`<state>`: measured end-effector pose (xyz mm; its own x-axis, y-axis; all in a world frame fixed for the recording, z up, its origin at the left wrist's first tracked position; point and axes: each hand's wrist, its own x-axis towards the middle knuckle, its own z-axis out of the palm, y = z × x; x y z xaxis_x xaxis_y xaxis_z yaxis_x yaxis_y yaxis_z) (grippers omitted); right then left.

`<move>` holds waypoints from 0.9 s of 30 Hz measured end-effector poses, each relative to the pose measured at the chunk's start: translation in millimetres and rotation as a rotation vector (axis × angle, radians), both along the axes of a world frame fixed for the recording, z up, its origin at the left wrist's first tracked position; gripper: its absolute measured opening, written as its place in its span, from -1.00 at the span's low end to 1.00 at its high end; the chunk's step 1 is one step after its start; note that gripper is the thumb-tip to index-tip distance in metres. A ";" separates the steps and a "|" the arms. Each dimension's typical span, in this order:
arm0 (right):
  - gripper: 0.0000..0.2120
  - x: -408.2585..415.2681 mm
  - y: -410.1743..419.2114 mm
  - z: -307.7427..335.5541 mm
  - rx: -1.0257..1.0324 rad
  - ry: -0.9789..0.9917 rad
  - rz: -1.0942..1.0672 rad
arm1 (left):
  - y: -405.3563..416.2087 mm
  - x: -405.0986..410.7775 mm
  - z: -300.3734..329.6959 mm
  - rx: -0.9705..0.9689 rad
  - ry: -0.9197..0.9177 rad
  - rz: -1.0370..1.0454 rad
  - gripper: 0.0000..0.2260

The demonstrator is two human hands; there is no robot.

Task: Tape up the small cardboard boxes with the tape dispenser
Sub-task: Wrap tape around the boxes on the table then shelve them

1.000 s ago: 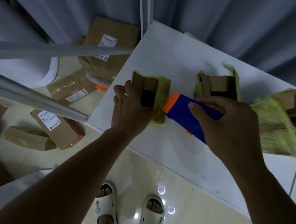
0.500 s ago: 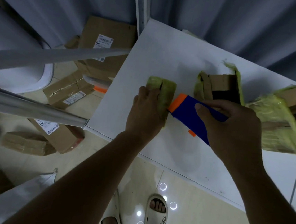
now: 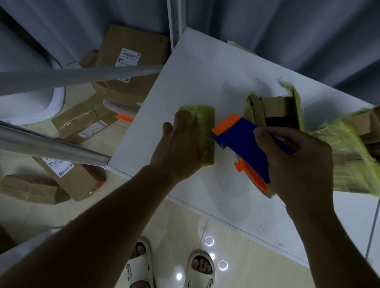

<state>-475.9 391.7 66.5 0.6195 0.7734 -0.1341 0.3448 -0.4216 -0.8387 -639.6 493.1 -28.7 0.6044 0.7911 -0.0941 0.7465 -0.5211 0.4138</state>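
Note:
A small cardboard box (image 3: pixel 205 126) wrapped in yellowish tape lies on the white table (image 3: pixel 214 76). My left hand (image 3: pixel 179 147) lies over the box's left side, fingers on top of it. My right hand (image 3: pixel 298 168) grips a blue and orange tape dispenser (image 3: pixel 240 141), whose orange front edge touches the box's right side. Behind the dispenser stands another small cardboard box (image 3: pixel 273 110) with open flaps and yellowish tape on its sides.
A bundle of flat cardboard pieces in yellowish wrap (image 3: pixel 365 146) fills the table's right side. Several labelled cardboard parcels (image 3: pixel 127 63) lie on the floor to the left, under metal bars (image 3: pixel 40 143). My feet in white slippers (image 3: pixel 201 279) stand near the table's front edge.
The box was turned down flat onto the table and my left hand came to rest on top of it. The dispenser tilted and stayed against the box's right side.

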 end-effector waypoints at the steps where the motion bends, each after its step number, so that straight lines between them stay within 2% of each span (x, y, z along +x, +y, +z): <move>1: -0.96 -0.6 0.5 0.3 0.005 0.018 -0.012 | -0.9 -2.6 -3.8 -0.025 0.009 0.007 -0.54; 7: -0.93 -6.3 7.0 -5.2 0.009 0.106 -0.049 | -10.4 -17.3 4.8 -0.222 -0.113 -0.018 -0.54; 13: -0.97 -16.1 13.4 -11.9 -0.009 0.196 -0.069 | 4.0 -35.1 5.9 -0.047 0.006 -0.108 -0.68; 16: -0.89 -21.0 15.5 -14.3 -0.005 0.246 -0.097 | 11.1 -40.4 -5.1 0.008 -0.100 -0.158 -0.72; 20: -0.80 -27.6 19.6 -19.0 0.008 0.297 -0.143 | 5.8 -48.9 -17.2 -0.101 -0.198 -0.120 -0.68; 23: -0.80 -32.6 24.0 -22.7 0.013 0.309 -0.152 | 8.8 -50.2 -19.5 -0.105 -0.229 -0.100 -0.65; 27: -0.80 -39.2 30.8 -28.4 0.011 0.332 -0.169 | 13.2 -48.5 -18.8 -0.216 -0.371 -0.011 -0.60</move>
